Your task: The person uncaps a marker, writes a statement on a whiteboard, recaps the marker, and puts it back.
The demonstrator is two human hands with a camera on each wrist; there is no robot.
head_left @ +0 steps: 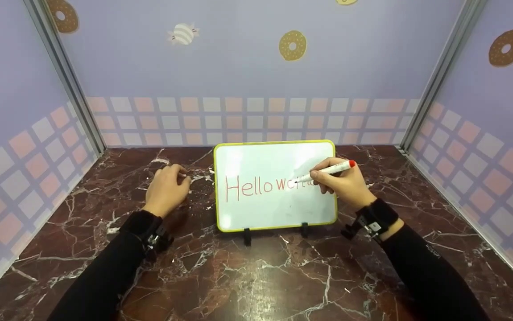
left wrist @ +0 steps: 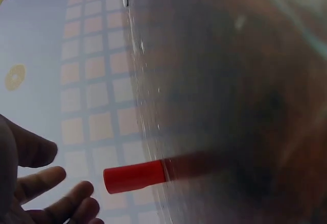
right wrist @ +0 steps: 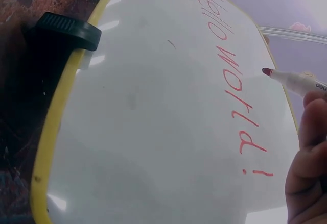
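A yellow-framed whiteboard (head_left: 265,214) stands upright with "Hello World!" in red on its face, read in full in the right wrist view. My right hand (head_left: 345,183) pinches a white marker (head_left: 334,169) with a red end, uncapped. Its red tip (right wrist: 266,71) hovers over the board near the lettering. To the left of the board, my left hand (head_left: 167,189) is by the tabletop with loosely bent fingers and nothing in them. A red marker cap (left wrist: 134,177) stands on end in the left wrist view, just beyond those fingers; in the head view the hand hides it.
Two black feet (head_left: 247,237) support the board's lower edge on the dark marbled table (head_left: 256,276). Patterned panels (head_left: 238,67) close off the back and both sides, with metal posts (head_left: 439,76) at the corners. Each wrist wears a black strapped camera (head_left: 374,225).
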